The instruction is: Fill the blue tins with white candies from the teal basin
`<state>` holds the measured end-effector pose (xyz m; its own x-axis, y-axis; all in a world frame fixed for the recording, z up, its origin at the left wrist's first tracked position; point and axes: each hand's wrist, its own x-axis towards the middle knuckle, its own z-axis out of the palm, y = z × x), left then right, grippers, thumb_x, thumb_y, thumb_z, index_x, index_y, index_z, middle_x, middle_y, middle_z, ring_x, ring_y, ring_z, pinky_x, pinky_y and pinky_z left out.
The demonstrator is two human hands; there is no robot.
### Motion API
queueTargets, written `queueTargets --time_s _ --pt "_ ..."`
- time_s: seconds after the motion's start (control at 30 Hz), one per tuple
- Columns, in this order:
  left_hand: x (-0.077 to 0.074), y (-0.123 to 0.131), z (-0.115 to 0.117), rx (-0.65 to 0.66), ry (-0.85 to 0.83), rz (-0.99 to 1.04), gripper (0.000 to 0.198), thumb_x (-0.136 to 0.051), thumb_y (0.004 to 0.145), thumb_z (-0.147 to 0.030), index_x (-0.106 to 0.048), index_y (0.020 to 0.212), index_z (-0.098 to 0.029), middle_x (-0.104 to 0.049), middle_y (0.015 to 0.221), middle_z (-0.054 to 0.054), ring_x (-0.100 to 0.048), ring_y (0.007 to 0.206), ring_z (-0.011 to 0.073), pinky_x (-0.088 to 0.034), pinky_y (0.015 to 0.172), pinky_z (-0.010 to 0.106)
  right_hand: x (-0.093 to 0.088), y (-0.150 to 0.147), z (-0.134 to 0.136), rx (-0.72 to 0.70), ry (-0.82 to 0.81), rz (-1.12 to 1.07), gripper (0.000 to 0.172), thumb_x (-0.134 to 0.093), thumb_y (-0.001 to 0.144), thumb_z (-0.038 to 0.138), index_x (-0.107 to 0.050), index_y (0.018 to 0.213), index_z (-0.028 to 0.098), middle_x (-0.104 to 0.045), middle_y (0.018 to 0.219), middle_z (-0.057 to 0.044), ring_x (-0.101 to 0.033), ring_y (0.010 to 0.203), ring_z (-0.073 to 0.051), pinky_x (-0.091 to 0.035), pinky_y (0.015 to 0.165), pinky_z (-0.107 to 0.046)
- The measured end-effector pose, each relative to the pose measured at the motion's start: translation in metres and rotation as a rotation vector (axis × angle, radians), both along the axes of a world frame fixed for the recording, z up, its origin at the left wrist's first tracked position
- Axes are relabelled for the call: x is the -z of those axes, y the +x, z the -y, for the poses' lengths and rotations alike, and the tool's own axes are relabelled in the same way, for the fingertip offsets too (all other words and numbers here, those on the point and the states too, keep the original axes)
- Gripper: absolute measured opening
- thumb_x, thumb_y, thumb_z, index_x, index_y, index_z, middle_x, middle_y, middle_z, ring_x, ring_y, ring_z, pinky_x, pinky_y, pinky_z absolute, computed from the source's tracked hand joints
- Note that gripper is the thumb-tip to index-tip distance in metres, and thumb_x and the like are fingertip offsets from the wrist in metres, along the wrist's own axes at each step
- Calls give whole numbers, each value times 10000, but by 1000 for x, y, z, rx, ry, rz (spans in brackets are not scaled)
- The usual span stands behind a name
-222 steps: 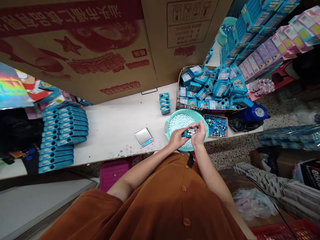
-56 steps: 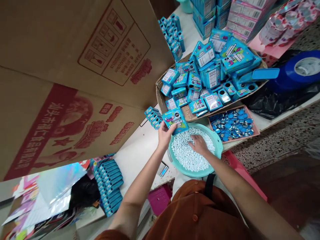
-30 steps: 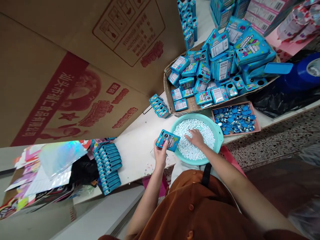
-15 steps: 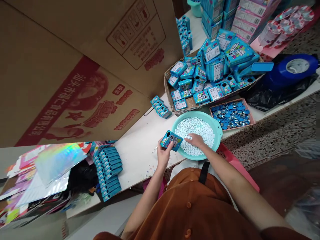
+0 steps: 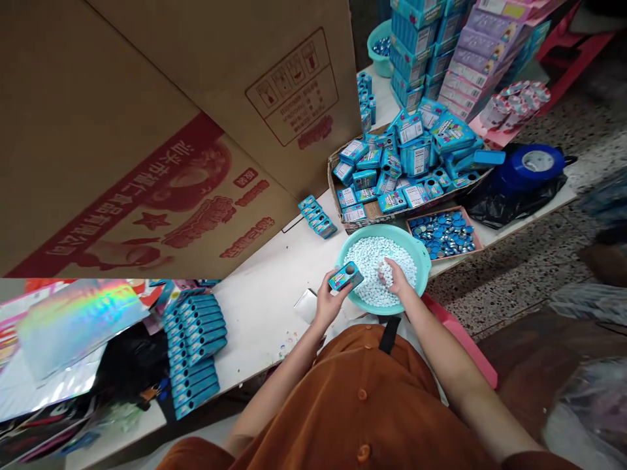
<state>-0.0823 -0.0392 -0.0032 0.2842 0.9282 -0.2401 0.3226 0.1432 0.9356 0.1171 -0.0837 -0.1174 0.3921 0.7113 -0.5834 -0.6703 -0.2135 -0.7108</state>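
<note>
My left hand (image 5: 329,301) grips a small blue printed candy box (image 5: 345,277), tilted so its end with a dark round hole faces up. The box is over the left rim of a turquoise basin (image 5: 427,264). Small white candies (image 5: 365,251) fill the basin. Inside it, my right hand (image 5: 398,279) is in among the candies, its fingers curled around some of them. A short row of blue boxes (image 5: 317,217) stands on the white table, beyond my left hand.
A carton tray (image 5: 336,186) heaped with blue boxes lies behind the basin. Beside it is a pink tray (image 5: 479,243) of blue caps. A huge cardboard carton (image 5: 196,163) walls off the left. Stacked blue boxes (image 5: 198,339) stand near left; blue tape (image 5: 533,163) lies right.
My right hand has moved from beside the box deeper into the candies. My left hand has turned the box so its holed end shows more. The camera view has shifted.
</note>
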Motion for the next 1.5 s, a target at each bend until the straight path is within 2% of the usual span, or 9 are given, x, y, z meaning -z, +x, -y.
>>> queueTargets --time_s 0.1,0.2,0.33,0.5,0.77,0.93,1.17,1.33,1.5 --pt "10 1 -3 87 43 0 450 -734 663 -332 -571 1062 -204 -628 1047 54 -593 976 196 -445 878 324 -22 1 1 -68 -21 -224 270 -563 739 442 -485 691 188 -489 519 28 -452 399 -93 -299 304 -184" --pt "22 3 -3 165 118 -40 420 -708 693 -310 -578 1078 -203 -623 1096 76 -579 1041 222 -432 913 362 -46 -1 -2 26 8 -437 258 -522 770 438 -430 710 205 -465 534 51 -439 412 -74 -303 325 -162" --pt "31 8 0 288 211 -103 385 -676 718 -236 -584 1091 -225 -615 1108 74 -564 1072 231 -424 941 390 -76 0 -8 133 50 -420 252 -497 783 440 -402 705 220 -449 551 60 -423 418 -69 -310 336 -164" --pt "27 18 3 426 311 -132 427 -626 727 -133 -570 1137 -240 -614 1079 70 -554 1042 224 -437 919 382 -99 0 -16 190 103 -354 224 -500 775 421 -412 714 224 -435 567 63 -413 428 -66 -309 344 -172" --pt "11 30 4 406 258 -179 416 -669 711 -203 -594 1118 -250 -621 1022 61 -566 989 233 -445 886 372 -115 -13 -23 239 53 -79 271 -508 751 481 -431 713 224 -468 562 56 -476 483 -97 -400 443 -226" --pt "7 34 2 382 264 -140 407 -688 707 -216 -607 1105 -240 -630 1018 69 -569 984 236 -443 875 366 -123 -17 -25 219 88 -21 260 -506 751 479 -451 723 226 -490 595 47 -500 531 -102 -428 513 -239" --pt "6 38 0 323 222 -104 425 -696 715 -256 -590 1127 -230 -628 1030 68 -576 983 225 -449 878 357 -126 -17 -25 231 97 102 213 -487 736 439 -474 720 227 -486 610 32 -502 556 -118 -427 518 -256" --pt "7 37 -2 400 325 -147 404 -672 718 -212 -613 1116 -255 -621 1004 69 -559 991 239 -427 899 376 -126 -18 -24 234 127 67 180 -496 738 396 -482 696 221 -477 613 32 -490 554 -105 -419 500 -236" --pt "11 41 -3 368 279 -123 424 -687 716 -252 -599 1130 -228 -619 1038 78 -567 987 238 -440 872 353 -128 -18 -24 267 175 74 209 -488 765 409 -493 689 216 -484 611 30 -497 567 -104 -438 525 -242"
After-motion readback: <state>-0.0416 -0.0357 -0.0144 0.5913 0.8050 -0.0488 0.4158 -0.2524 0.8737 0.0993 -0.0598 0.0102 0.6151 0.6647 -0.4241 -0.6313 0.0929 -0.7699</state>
